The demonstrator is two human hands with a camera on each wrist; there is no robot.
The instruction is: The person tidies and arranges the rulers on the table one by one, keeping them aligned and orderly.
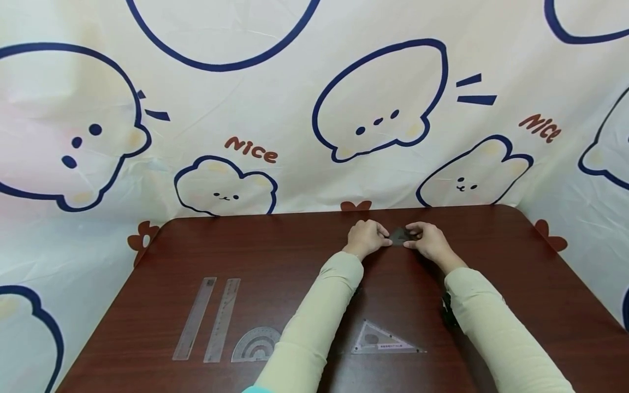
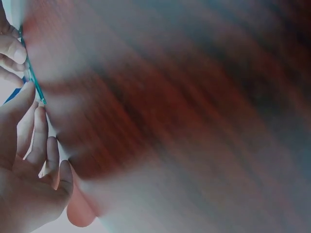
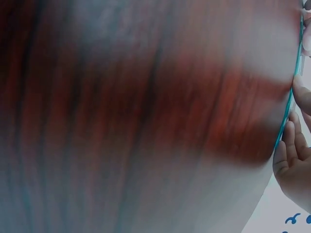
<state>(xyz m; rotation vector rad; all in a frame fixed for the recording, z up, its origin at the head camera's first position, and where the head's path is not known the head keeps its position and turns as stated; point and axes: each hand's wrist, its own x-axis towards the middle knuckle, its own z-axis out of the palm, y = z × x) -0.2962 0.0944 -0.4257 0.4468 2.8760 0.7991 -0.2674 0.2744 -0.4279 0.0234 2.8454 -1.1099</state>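
Observation:
Near the table's far edge, both hands hold a small see-through set square (image 1: pixel 399 236) that looks dark against the wood. My left hand (image 1: pixel 366 238) pinches its left corner between thumb and fingers. At the right side, my right hand (image 1: pixel 430 242) grips it with the thumb below and fingers above. From the left wrist, the set square (image 2: pixel 34 80) shows edge-on as a thin teal strip by the left hand (image 2: pixel 29 160). The right wrist view likewise shows its teal edge, beside the right hand (image 3: pixel 294 155). Fingers hide its side corners.
On the brown table (image 1: pixel 275 245), two clear rulers (image 1: pixel 194 319) (image 1: pixel 222 321) lie side by side at the left. A clear protractor (image 1: pixel 255 345) sits partly behind the left sleeve. Between the forearms lies another clear set square (image 1: pixel 383 339). A printed cloth (image 1: pixel 295 109) hangs behind.

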